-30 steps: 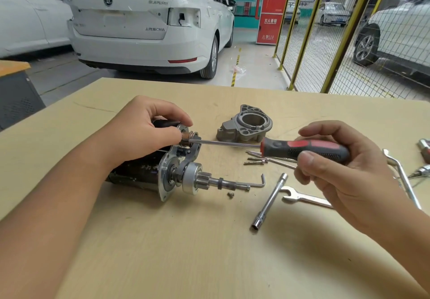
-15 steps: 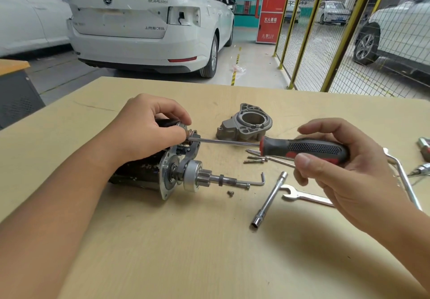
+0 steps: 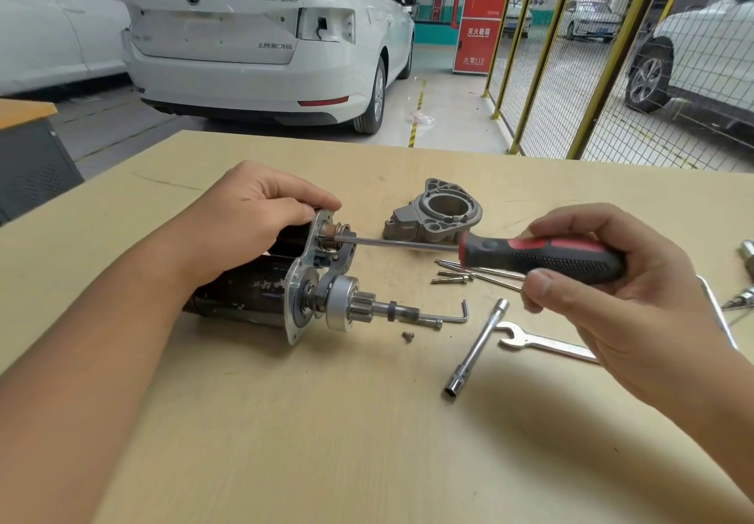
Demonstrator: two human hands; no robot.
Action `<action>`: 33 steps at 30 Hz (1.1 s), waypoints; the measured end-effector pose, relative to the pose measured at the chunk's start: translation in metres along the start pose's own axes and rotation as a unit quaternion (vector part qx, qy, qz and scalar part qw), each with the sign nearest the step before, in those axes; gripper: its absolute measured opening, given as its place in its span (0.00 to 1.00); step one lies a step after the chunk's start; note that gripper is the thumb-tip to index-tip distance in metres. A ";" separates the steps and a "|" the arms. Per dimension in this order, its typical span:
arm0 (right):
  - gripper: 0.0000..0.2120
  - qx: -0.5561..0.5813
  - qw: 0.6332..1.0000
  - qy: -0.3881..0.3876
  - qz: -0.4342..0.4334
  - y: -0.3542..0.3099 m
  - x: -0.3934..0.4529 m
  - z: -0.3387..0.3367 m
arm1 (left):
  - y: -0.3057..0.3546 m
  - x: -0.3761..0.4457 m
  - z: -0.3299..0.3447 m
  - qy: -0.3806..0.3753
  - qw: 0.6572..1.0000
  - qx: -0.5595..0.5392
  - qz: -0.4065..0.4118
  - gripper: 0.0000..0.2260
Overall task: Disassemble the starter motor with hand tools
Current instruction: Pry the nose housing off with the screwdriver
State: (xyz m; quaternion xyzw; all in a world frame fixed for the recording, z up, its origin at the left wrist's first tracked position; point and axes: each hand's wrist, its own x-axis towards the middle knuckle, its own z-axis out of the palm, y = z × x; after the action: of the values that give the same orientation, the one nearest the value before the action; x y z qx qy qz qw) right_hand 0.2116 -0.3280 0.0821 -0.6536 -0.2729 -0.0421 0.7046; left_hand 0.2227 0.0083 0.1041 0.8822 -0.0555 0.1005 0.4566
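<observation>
Starter motor [image 3: 245, 291] lay on its side at the table's [image 3: 326, 442] near left, left hand [image 3: 249, 221] gripping its top. Right hand [image 3: 612, 279] was wrapped round the screwdriver [image 3: 538, 256], tip at the solenoid end. Looked like it could slip off and gouge his fingers if the motor rolled

Garage bay: pale wood table [image 3: 326, 442]; grey floor [image 3: 449, 115]; white car [image 3: 261, 38] beyond left hand; yellow mesh fence [image 3: 571, 75] and red cabinet [image 3: 477, 13] beyond right hand.
</observation>
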 end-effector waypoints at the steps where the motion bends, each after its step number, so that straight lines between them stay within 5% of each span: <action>1: 0.23 -0.005 1.000 -0.002 0.010 0.000 0.000 0.000 | -0.001 0.000 -0.001 -0.001 1.000 0.000 0.000 0.18; 6: 0.27 -0.039 0.998 0.005 0.052 0.003 0.003 -0.004 | -0.004 0.002 -0.001 -0.001 1.000 0.003 0.001 0.15; 12: 0.16 -0.083 0.996 -0.022 -0.023 0.004 0.000 -0.003 | -0.004 0.002 0.001 -0.003 0.999 0.025 0.020 0.10; 17: 0.14 -0.082 0.997 -0.011 -0.002 0.006 0.004 -0.007 | -0.002 0.003 0.008 0.028 0.995 0.094 0.024 0.09; 23: 0.07 0.011 0.988 0.141 0.058 0.009 0.024 -0.039 | 0.003 0.005 0.013 0.063 0.988 0.140 0.001 0.07; 26: 0.07 -0.046 0.981 0.164 0.088 0.019 0.026 -0.045 | 0.003 0.006 0.014 0.078 0.987 0.141 -0.006 0.05; 30: 0.09 -0.148 0.983 0.069 0.085 0.026 0.021 -0.038 | 0.004 0.006 0.014 0.075 0.988 0.135 -0.009 0.04; 33: 0.15 -0.350 0.935 0.019 0.047 0.029 0.020 -0.037 | 0.004 0.008 0.014 0.049 0.990 0.130 -0.022 0.04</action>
State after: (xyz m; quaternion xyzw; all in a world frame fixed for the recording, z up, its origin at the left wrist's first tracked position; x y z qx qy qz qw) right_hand 0.2530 -0.3533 0.0651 -0.8700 -0.1966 -0.1137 0.4375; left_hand 0.2311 -0.0052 0.1012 0.9292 0.0004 0.1398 0.3422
